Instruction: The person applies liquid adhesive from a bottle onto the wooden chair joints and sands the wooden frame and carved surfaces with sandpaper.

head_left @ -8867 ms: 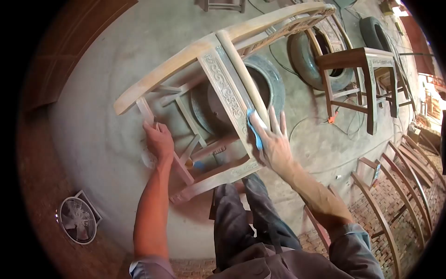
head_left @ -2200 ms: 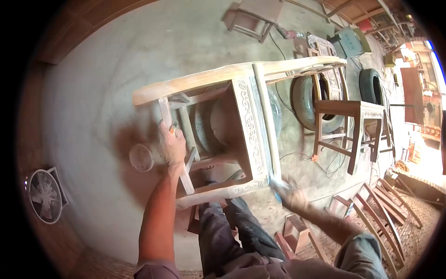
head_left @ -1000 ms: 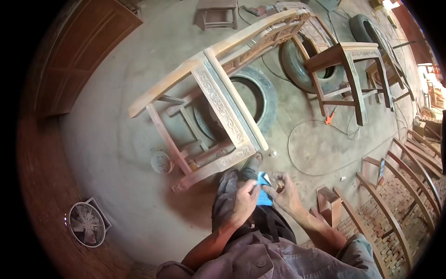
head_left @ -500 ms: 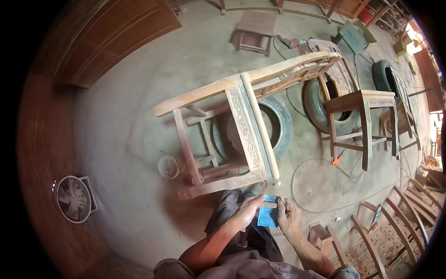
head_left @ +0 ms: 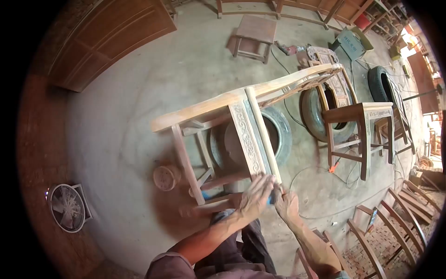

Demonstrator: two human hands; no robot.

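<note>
A carved wooden chair [head_left: 246, 135] lies on its side, propped over a tire [head_left: 282, 135]. At the lower end of its carved seat rail my left hand [head_left: 255, 197] is curled, its fingers by the wood. My right hand [head_left: 285, 202] is closed right beside it, near the end of the round edge. A bit of the blue sheet [head_left: 270, 199] shows between the two hands; most of it is hidden, and I cannot tell exactly how each hand grips it.
A round tub [head_left: 166, 178] sits left of the chair. On the left edge is a fan [head_left: 68, 208]. A stool [head_left: 255, 32], another tire [head_left: 320, 114] and an upright chair frame [head_left: 360, 111] stand beyond. Curved wooden parts [head_left: 371, 246] and a cable [head_left: 302, 179] lie at the right.
Both hands came together on the blue sheet near my lap, after my left hand left the chair's leg bar. Since then they have moved forward with it to the chair's lower corner.
</note>
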